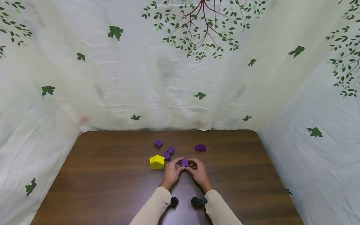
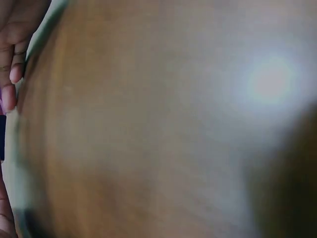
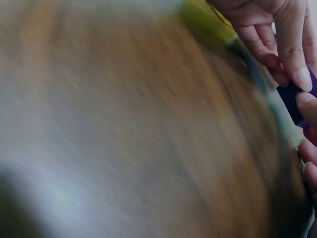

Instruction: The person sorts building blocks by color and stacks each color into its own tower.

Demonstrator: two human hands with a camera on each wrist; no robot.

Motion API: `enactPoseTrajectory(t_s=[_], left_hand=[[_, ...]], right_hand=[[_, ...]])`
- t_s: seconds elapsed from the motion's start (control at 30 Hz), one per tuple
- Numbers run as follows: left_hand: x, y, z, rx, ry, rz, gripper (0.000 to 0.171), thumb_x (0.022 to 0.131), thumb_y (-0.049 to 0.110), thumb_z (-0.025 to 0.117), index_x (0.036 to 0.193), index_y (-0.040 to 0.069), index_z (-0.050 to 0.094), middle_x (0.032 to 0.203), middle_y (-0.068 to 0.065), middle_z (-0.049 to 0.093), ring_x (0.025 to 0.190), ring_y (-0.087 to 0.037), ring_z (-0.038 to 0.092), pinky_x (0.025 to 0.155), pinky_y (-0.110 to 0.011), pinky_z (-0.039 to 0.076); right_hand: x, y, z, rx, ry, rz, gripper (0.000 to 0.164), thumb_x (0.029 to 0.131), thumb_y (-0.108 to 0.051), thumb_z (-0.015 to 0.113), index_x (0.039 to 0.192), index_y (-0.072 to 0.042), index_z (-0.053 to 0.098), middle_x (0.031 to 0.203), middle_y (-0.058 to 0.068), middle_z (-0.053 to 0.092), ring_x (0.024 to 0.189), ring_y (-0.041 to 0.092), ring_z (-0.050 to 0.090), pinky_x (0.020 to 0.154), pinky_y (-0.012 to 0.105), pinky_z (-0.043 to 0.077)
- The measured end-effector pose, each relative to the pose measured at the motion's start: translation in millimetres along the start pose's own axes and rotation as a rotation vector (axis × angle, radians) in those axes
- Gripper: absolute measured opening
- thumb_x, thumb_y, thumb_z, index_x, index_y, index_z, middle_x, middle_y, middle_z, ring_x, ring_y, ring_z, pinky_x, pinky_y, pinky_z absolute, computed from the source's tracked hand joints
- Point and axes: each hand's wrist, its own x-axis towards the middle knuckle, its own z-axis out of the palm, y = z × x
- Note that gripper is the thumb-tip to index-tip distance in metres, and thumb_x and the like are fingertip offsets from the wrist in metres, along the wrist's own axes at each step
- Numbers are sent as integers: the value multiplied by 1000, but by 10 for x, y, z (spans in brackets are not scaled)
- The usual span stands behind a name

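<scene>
A small purple cube is held between both hands near the middle of the table. My left hand grips it from the left with thumb and fingers. From the right, my right hand does the same. In the right wrist view fingertips meet on the dark purple cube at the right edge. Only a sliver of the cube appears in the left wrist view. Just left of my left hand stands a yellow house-shaped piece, with a purple cube close against its right side.
Two more purple cubes, one nearer and one farther back, lie behind the yellow piece. A purple peaked block sits beyond my right hand. The brown table backs onto a white cloth printed with leaves.
</scene>
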Motion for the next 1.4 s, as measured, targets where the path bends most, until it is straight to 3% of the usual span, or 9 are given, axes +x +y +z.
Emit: enactPoseTrajectory(t_s=[0.23, 0.5, 0.73, 1.4], left_hand=[[-201, -64, -55, -43, 37, -33, 39, 83, -1, 72, 121, 2, 65, 80, -7, 63, 67, -11, 55, 61, -21, 48], [-340, -175, -125, -74, 76, -6, 37, 84, 0, 71, 121, 0, 65, 76, -6, 64, 66, -7, 54, 61, -21, 47], [-330, -200, -156, -72, 72, -32, 37, 85, 5, 72, 121, 0, 65, 76, -5, 66, 66, -8, 57, 62, -21, 47], [-310, -234, -130, -81, 96, -27, 36, 83, 3, 73, 118, -1, 66, 77, -6, 66, 68, -9, 56, 63, -22, 48]], right_hand=[[-120, -46, 104, -84, 2, 8, 32, 77, -11, 80, 106, -4, 69, 91, 6, 67, 80, 17, 60, 71, 26, 49], [-182, -62, 204, -133, 11, -45, 33, 74, -14, 83, 105, -6, 71, 88, 5, 65, 81, 19, 58, 71, 28, 46], [-166, -58, 208, -125, 5, -39, 34, 74, -17, 84, 105, -8, 72, 90, 4, 66, 83, 20, 58, 74, 29, 46], [-170, -35, 185, -127, -20, -30, 35, 76, -15, 82, 109, -7, 71, 96, 7, 67, 87, 21, 59, 78, 32, 47]])
